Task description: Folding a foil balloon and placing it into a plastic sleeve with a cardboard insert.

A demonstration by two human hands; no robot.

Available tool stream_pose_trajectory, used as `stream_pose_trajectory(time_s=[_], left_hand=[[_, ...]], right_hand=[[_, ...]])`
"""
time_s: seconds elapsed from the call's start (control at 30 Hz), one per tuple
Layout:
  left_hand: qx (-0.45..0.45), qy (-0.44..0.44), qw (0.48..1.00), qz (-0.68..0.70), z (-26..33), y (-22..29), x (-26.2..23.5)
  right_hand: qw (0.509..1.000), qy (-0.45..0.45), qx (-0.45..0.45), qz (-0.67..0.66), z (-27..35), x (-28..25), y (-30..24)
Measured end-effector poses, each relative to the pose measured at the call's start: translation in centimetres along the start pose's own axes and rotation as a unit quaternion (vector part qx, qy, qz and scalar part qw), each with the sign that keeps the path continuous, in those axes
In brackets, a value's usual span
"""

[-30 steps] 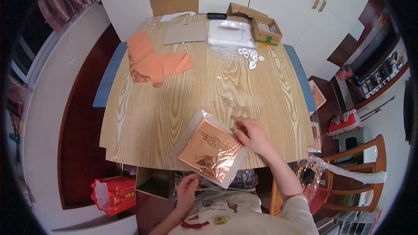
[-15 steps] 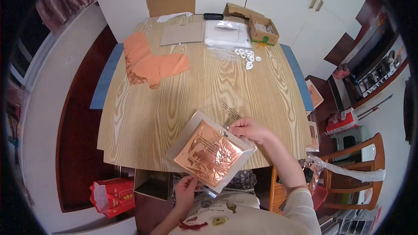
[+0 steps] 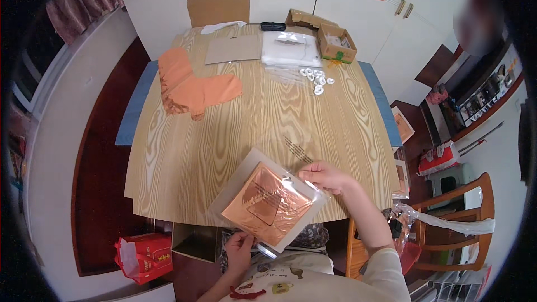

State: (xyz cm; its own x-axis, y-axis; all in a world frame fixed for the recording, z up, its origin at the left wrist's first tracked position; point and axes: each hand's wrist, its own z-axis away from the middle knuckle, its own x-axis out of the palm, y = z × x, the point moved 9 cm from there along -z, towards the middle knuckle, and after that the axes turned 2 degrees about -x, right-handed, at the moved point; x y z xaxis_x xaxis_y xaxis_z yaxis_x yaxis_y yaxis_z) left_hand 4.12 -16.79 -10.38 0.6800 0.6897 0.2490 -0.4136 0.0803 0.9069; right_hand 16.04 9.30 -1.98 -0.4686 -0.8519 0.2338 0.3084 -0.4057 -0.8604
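Observation:
At the table's near edge I hold a clear plastic bag (image 3: 320, 200) with a grey card and a folded, shiny copper-orange foil piece (image 3: 267, 204) in it. My right hand (image 3: 324, 177) is closed on the bag's upper right edge, thumb and fingers pinched. Below, my left hand (image 3: 239, 246) pinches the bag's lower left edge, close to my body. A clear flap with dark print (image 3: 297, 150) sticks out beyond my right hand over the tabletop. Farther off on the left lies an unfolded orange foil piece (image 3: 193, 86), shaped like a boot.
Along the far side are a grey card (image 3: 232, 49), a stack of clear bags (image 3: 291, 50), white coiled pieces (image 3: 318, 78) and a small cardboard box (image 3: 337, 45). A red bag (image 3: 144, 257) stands lower left, a wooden chair (image 3: 456, 223) at right.
The bag has tilted slightly and the glare on its foil has shifted. Both hands keep their hold, the right a little lower in view. A blurred shape now shows at the upper right.

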Motion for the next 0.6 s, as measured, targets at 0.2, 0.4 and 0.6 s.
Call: stream_pose_trajectory(time_s=[0.2,0.4,0.6], left_hand=[[-0.012,0.003,1.0,0.012,0.0,-0.6,-0.1],[-0.002,0.002,1.0,-0.003,-0.1,-0.6,-0.4],[0.018,-0.019,0.999,0.043,-0.6,-1.3,-0.3]], right_hand=[[1.0,0.007,-0.011,0.007,0.1,-0.9,0.9],[0.999,0.029,-0.012,-0.026,-0.1,-1.0,1.6],[0.999,0.002,-0.004,-0.048,-0.4,-0.9,2.9]])
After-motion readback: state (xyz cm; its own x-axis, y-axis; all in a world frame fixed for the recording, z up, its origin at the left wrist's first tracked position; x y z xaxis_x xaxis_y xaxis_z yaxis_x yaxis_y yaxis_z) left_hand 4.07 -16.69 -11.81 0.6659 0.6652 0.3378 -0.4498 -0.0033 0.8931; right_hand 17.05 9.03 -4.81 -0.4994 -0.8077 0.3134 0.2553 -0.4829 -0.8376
